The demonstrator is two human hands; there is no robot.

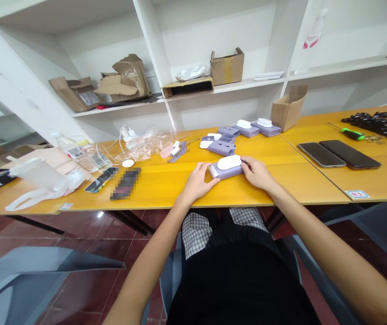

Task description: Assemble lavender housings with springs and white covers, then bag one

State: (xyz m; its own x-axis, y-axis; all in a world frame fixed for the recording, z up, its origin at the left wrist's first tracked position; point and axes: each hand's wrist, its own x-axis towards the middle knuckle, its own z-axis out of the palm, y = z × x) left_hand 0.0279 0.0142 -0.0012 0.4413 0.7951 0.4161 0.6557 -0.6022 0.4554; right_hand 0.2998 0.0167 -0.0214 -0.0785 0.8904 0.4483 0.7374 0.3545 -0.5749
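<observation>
A lavender box-shaped case lies on the table in front of me, with a white oval piece on its top. Its left end looks pale and shiny. My left hand grips that end between thumb and fingers. At the opposite end my right hand holds the case, its fingertips partly hidden behind it. Just beyond are a lavender shell with cut-outs and smaller white and lavender parts. Farther back stand two similar cases with white oval tops.
Two dark phones, a green-handled screwdriver and a heap of black parts are on the right. Clear plastic bags, a bottle and another phone lie left. A small cardboard box stands behind.
</observation>
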